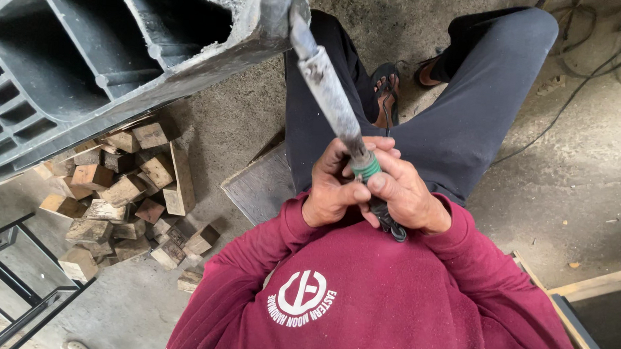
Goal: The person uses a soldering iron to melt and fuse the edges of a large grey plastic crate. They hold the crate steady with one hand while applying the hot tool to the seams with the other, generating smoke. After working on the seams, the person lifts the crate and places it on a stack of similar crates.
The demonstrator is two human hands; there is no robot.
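I sit and look down at my lap. Both hands grip the handle end of a long grey metal rod tool with a green band and a black cord end. My left hand wraps the handle from the left. My right hand clasps it from the right, fingers over the green band. The rod's far tip rests against the edge of a dark grey plastic pallet that stands tilted at the upper left. My red sleeves and dark trousers fill the lower middle.
A heap of several small wooden blocks lies on the concrete floor at left. A flat board lies under my legs. A black metal frame stands at lower left, cables trail at upper right, and wooden planks lie at right.
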